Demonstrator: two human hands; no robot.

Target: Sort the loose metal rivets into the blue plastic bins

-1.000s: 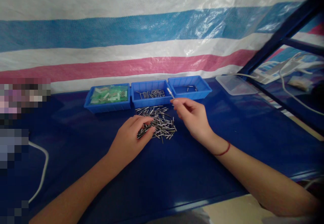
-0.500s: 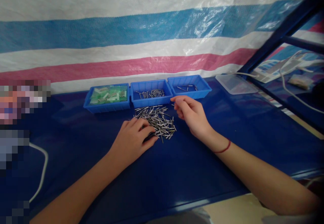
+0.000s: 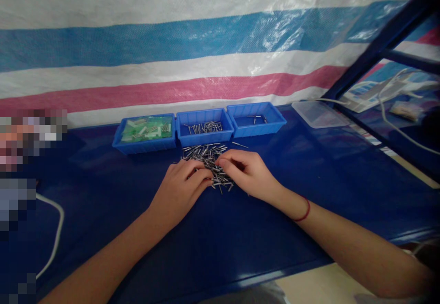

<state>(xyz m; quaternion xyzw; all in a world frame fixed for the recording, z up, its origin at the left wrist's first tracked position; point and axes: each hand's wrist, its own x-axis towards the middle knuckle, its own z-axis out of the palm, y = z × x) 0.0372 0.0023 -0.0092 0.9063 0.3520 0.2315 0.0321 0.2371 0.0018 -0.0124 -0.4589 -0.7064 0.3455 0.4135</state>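
Since the earlier frame, the right hand [image 3: 252,173] has swung in from beside the bins to the pile of metal pins [image 3: 206,152], while the left hand [image 3: 177,185] has stayed almost put, and a lone pin [image 3: 239,144] partly covered before now shows in front of the right bin [image 3: 259,130]. Both forearms reach in from the lower corners, the right one wearing a thin red wristband [image 3: 304,210]. Bent fingers of the left hand rest over the left side of the pile; whether that grip holds any pins cannot be told. On the opposite side, the right hand's thumb and forefinger come close together at the pile, palm turned inward, but whether a pin sits in that grip cannot be seen either. Pins lie in a loose heap on the blue surface [image 3: 213,244], just in front of the middle bin [image 3: 206,138]. Three blue bins stand in a row: the left bin [image 3: 147,147] holds a green bag [image 3: 147,131] with small pieces showing, the middle one many pins, the right one only a few. Beyond it lies a clear plastic lid [image 3: 319,115]. Bare surface stretches between the forearms towards the near edge, and a striped sheet [image 3: 206,38] hangs behind the bins.
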